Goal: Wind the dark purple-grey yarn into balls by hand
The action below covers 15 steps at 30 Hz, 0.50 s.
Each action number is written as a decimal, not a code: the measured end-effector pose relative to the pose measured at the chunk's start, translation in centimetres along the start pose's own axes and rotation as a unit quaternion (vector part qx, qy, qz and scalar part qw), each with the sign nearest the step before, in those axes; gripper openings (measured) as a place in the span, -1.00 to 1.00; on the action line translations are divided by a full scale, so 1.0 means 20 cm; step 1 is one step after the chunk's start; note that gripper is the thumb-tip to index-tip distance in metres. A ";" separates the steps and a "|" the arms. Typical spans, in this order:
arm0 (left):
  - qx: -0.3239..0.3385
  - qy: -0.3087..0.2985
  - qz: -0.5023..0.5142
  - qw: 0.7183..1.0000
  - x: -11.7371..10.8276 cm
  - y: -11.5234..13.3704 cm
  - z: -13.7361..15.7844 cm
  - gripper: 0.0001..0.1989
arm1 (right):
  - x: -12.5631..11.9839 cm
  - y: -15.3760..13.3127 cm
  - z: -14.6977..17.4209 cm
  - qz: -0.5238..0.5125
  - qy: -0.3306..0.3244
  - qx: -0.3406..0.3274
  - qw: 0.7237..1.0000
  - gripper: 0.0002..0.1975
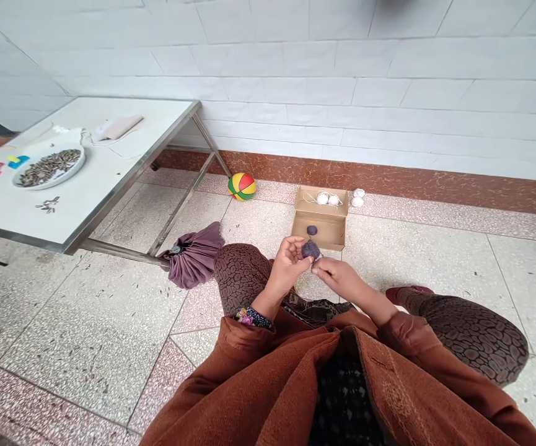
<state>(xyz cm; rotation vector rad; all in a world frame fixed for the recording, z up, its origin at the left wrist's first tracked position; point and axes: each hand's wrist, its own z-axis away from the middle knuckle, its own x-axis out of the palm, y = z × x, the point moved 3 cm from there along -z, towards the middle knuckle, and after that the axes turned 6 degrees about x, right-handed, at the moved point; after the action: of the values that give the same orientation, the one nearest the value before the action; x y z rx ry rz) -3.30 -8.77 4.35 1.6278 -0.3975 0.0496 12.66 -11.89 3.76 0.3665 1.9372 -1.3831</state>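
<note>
Between my two hands is a small dark purple piece of knitted or crocheted yarn work (311, 249). My left hand (287, 260) is closed on its left side, thumb in front and fingers curled behind. From the right, my right hand (339, 274) comes in pinched against the lower right edge of the piece; any hook or needle in its fingers is too small to make out. Just beyond the piece, a purple yarn ball (311, 230) lies in an open cardboard box (330, 226). Two white yarn balls (328, 198) rest at the box's far side, on the lid part.
More white yarn balls (357, 197) sit right of the box. A striped ball (242, 186) lies near the wall. At left stands a metal-framed table (109, 179) with a plate of seeds (51, 167); a purple cloth bag (196, 254) hangs or lies by its leg.
</note>
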 end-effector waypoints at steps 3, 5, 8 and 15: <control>0.007 -0.006 -0.086 0.996 -0.02 -0.04 -0.02 -0.40 | -0.03 -0.08 0.04 0.012 -0.011 -0.044 0.999 -0.66; 0.012 -0.042 -0.118 0.992 -0.01 -0.04 -0.01 -0.34 | -0.11 -0.10 0.02 0.007 0.016 -0.051 0.999 -0.68; 0.011 -0.126 -0.086 0.988 0.04 0.00 0.02 -0.32 | -0.21 -0.05 -0.06 -0.007 0.066 -0.022 0.998 -0.70; 0.012 -0.064 0.028 0.998 0.05 0.04 0.01 -0.41 | -0.05 0.06 -0.04 -0.010 0.058 0.032 0.998 -0.68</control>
<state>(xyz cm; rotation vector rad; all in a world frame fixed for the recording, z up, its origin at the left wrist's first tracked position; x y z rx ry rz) -2.67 -9.12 5.37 1.6482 -0.5417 -0.0079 13.78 -10.42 3.68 0.4695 1.9979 -1.4683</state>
